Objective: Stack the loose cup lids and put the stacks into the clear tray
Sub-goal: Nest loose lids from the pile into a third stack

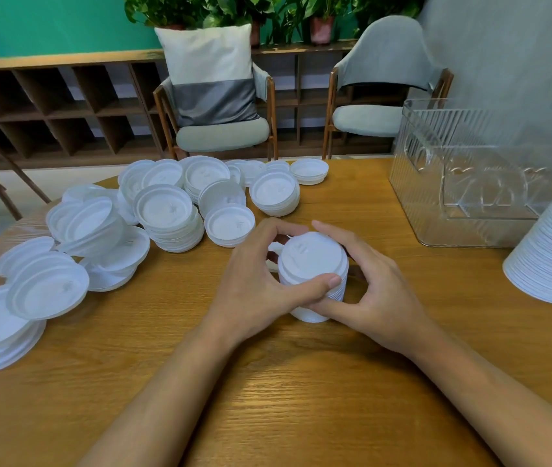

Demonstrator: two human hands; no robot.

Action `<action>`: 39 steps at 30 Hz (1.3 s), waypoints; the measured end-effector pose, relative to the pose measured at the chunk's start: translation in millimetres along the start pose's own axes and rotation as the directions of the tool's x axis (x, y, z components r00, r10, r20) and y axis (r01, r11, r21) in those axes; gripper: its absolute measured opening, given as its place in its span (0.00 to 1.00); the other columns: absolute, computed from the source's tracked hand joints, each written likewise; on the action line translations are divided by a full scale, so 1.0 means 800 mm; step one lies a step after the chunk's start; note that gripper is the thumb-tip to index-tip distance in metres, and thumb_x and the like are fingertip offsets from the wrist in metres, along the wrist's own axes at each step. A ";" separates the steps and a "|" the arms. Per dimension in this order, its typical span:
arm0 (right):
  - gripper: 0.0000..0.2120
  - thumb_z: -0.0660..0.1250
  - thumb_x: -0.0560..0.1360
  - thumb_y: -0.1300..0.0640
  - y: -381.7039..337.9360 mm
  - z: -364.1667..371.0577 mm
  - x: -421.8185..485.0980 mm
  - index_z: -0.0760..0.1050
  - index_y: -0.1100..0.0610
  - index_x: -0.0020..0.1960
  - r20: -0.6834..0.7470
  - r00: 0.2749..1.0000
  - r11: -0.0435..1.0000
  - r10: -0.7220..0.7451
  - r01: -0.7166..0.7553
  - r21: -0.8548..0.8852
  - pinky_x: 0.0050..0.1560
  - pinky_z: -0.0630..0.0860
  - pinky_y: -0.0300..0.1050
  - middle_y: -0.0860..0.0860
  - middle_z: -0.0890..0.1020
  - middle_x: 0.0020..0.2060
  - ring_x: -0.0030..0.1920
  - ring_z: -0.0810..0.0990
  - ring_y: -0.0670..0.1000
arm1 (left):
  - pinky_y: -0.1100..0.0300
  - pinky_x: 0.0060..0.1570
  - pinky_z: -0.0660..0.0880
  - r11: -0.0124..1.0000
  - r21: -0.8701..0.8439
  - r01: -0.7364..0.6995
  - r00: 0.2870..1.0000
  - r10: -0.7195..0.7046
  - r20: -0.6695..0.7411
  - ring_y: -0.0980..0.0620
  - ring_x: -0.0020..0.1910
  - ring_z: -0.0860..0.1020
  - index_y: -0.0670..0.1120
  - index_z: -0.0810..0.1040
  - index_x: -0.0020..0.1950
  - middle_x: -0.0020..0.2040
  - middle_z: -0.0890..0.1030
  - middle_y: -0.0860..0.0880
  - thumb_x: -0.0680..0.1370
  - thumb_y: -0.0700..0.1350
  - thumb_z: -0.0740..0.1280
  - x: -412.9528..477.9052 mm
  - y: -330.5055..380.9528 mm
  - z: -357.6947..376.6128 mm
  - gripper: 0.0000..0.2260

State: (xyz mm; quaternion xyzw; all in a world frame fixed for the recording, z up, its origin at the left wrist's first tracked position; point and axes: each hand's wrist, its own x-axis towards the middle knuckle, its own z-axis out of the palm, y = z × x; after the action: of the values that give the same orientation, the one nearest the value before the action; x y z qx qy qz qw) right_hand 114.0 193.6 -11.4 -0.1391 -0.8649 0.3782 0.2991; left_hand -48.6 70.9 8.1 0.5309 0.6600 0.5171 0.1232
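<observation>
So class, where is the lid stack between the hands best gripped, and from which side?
Grip the lid stack low on its side wall, left hand and right hand from opposite sides; it stands upright, so a top grip probably lifts only some lids.

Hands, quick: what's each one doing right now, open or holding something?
Left hand: fingers and thumb curled round the stack of lids, holding it.
Right hand: curled round the same stack from the other side, holding it.
</observation>
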 end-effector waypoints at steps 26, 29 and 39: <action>0.38 0.78 0.66 0.35 0.012 -0.012 0.003 0.68 0.34 0.73 -0.138 0.979 0.988 0.147 -0.152 -0.029 0.66 0.73 0.42 0.31 0.73 0.68 0.70 0.70 0.34 | 0.48 0.49 0.80 0.878 0.467 -0.104 0.994 0.071 0.089 0.54 0.49 0.81 0.48 0.85 0.52 0.49 0.82 0.55 0.79 0.42 0.74 0.013 -0.055 -0.015 0.03; 0.38 0.78 0.66 0.35 0.012 -0.013 0.003 0.68 0.34 0.73 -0.135 0.980 0.988 0.147 -0.153 -0.031 0.64 0.72 0.39 0.31 0.73 0.68 0.70 0.69 0.33 | 0.52 0.49 0.78 0.889 0.450 -0.090 0.996 0.091 0.019 0.56 0.46 0.81 0.47 0.85 0.49 0.46 0.83 0.55 0.79 0.42 0.75 0.015 -0.050 -0.014 0.01; 0.37 0.78 0.67 0.36 0.012 -0.013 0.002 0.68 0.35 0.73 -0.131 0.979 0.987 0.153 -0.157 -0.021 0.65 0.72 0.39 0.31 0.73 0.67 0.69 0.70 0.34 | 0.72 0.47 0.74 0.967 0.250 0.040 0.990 -0.004 -0.144 0.61 0.47 0.82 0.48 0.88 0.50 0.44 0.86 0.58 0.76 0.46 0.79 0.014 -0.038 -0.014 0.05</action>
State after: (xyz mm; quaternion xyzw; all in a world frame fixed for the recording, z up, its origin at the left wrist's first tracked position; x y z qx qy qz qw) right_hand 119.4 206.7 -11.8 -0.2350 -0.8362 0.3769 0.3218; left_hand -78.5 77.0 -7.1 0.4966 0.7333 0.4642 0.0128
